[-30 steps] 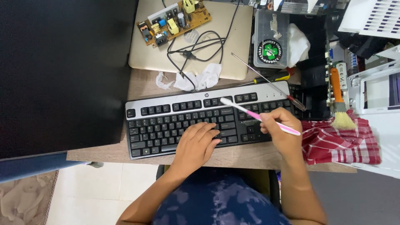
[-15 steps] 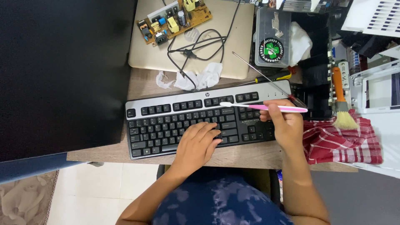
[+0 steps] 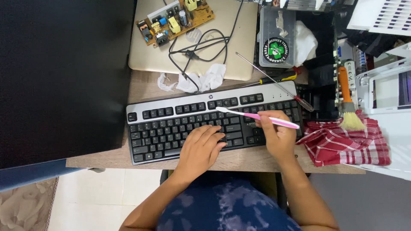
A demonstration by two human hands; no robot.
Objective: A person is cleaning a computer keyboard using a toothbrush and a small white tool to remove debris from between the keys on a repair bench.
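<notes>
A black and silver keyboard [image 3: 171,122] lies on the wooden desk [image 3: 239,160] in front of me. My left hand [image 3: 201,147] rests flat on its lower middle keys, fingers spread. My right hand [image 3: 276,134] grips a pink and white toothbrush [image 3: 257,116] by the handle. The brush lies nearly level, its bristle end pointing left over the upper key rows near the middle of the keyboard.
Behind the keyboard sit a closed laptop [image 3: 231,51] bearing a circuit board [image 3: 173,19] and black cable, plus crumpled tissue [image 3: 205,80] and a long screwdriver [image 3: 274,83]. A red checked cloth [image 3: 346,143] and a paintbrush [image 3: 347,102] lie right. A large dark panel [image 3: 60,77] fills the left.
The toothbrush has swung from a steep tilt to nearly level, and its head has moved left and up across the keys. My left hand stays on the keyboard.
</notes>
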